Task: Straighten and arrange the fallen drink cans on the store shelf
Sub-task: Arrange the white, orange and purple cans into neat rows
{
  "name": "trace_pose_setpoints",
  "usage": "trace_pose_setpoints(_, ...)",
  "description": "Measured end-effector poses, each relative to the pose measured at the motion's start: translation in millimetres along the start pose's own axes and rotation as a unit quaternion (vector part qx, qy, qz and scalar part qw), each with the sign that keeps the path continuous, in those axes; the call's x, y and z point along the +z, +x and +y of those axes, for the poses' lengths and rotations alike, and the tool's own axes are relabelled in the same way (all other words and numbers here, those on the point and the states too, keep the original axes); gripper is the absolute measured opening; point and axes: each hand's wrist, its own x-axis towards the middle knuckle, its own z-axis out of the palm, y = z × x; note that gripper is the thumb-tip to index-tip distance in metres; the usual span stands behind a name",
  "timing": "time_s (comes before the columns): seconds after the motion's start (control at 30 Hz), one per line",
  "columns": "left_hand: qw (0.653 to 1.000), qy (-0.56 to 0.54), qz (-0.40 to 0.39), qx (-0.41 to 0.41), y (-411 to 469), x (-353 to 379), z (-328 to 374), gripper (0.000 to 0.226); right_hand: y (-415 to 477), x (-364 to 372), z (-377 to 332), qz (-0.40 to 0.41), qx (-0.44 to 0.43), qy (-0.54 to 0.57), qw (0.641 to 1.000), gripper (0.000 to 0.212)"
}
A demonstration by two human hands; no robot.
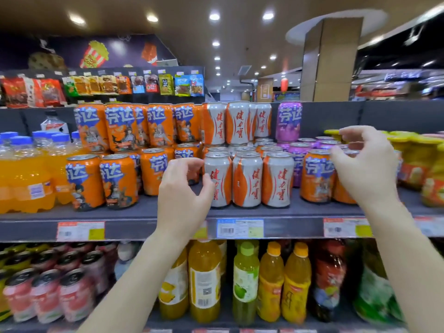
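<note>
L hand (182, 188) is half open, fingers curled, empty, beside the left white can (217, 180). R hand (362, 164) is open too, nearer the orange can (317, 175), upright on shelf (144, 210).

Two bare forearms rising from the lower edge of the frame, left hand (182, 191) at centre, fingers curled, thumb and forefinger parted, right hand (365, 164) at right, slightly higher, fingers loosely hooked, empty
</note>
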Motion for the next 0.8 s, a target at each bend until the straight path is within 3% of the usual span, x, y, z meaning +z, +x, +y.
trace_pose_setpoints(0.17,0.996,-0.076,-0.009,0.05,3.2,50.2,58.8,0.028,8.9,-30.7,55.7,0.005,0.106,-0.105,0.989,0.047)
trace_pose_setpoints(0.37,0.983,-0.152,-0.063,0.082,1.1,116.6,130.8,0.032,9.0,-50.2,98.4,-0.037,0.154,-0.084,0.984,0.069)
trace_pose_setpoints(0.53,0.987,-0.095,-0.132,0.017,-16.3,169.0,158.2,0.062,13.9,-49.4,118.0,-0.15,0.206,-0.036,0.966,0.081)
trace_pose_setpoints(0.67,0.98,0.025,-0.172,-0.098,-32.1,199.7,160.7,0.09,24.7,-49.0,130.6,-0.181,0.194,-0.05,0.963,0.077)
trace_pose_setpoints(0.8,0.966,0.065,-0.172,-0.179,-33.3,211.6,161.9,0.099,26.0,-52.3,136.7,-0.183,0.168,-0.035,0.968,0.07)
